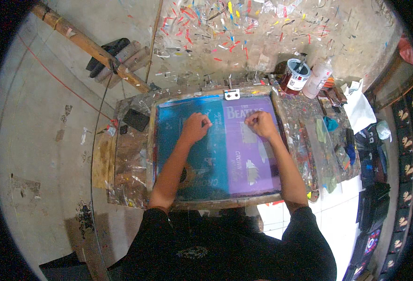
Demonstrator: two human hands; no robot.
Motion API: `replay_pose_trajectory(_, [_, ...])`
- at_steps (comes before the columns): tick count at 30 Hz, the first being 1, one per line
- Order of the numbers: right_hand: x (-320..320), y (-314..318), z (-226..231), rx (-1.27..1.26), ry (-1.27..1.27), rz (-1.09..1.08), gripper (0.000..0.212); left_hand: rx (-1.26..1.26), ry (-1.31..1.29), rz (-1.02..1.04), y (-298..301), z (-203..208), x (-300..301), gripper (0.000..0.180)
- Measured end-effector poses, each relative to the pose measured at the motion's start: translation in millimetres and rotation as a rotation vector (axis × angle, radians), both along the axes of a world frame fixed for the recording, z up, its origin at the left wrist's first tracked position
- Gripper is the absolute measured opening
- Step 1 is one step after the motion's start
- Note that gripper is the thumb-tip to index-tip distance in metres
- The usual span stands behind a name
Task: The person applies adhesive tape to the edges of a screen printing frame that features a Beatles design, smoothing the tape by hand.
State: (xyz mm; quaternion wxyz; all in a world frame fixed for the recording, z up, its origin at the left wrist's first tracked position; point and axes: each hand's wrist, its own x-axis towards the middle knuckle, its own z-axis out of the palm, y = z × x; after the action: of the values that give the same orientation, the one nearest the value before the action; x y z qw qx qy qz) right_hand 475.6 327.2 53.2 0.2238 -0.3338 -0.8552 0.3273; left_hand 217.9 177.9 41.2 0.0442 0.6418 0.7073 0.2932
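Observation:
A screen-printing frame (215,204) with a wooden border lies flat in front of me. Its mesh is teal (199,161) on the left and purple (237,140) on the right, with pale stencil shapes and lettering. My left hand (197,127) is over the upper teal half, its fingers curled together. Over the upper purple half, my right hand (261,124) has thumb and fingertips brought together. Anything between the fingers of either hand is too small to make out. A white plate with two dark round holes (231,94) sits at the frame's far edge.
A paint-stained workbench (304,140) surrounds the frame. At the back right stand an open can (296,77) and a pinkish bottle (317,78). A dark flat rectangle (136,120) lies left, crumpled white sheeting (358,107) right. Dark printed pieces (405,168) line the far right.

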Motion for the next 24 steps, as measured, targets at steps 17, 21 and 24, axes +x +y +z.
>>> replay_pose_trajectory(17, [15.0,-5.2,30.1,-0.004,0.106,0.022,0.018,0.074,-0.212,-0.028,-10.4,17.2,-4.7,0.019])
replay_pose_trajectory(21, [14.9,-1.5,24.7,-0.003,0.102,0.053,0.017,0.088,-0.22,-0.057,-11.3,17.5,-6.6,0.02])
replay_pose_trajectory(24, [11.6,-0.1,18.8,-0.014,0.081,0.023,0.014,0.061,-0.22,-0.021,-9.3,15.5,-4.4,0.021])
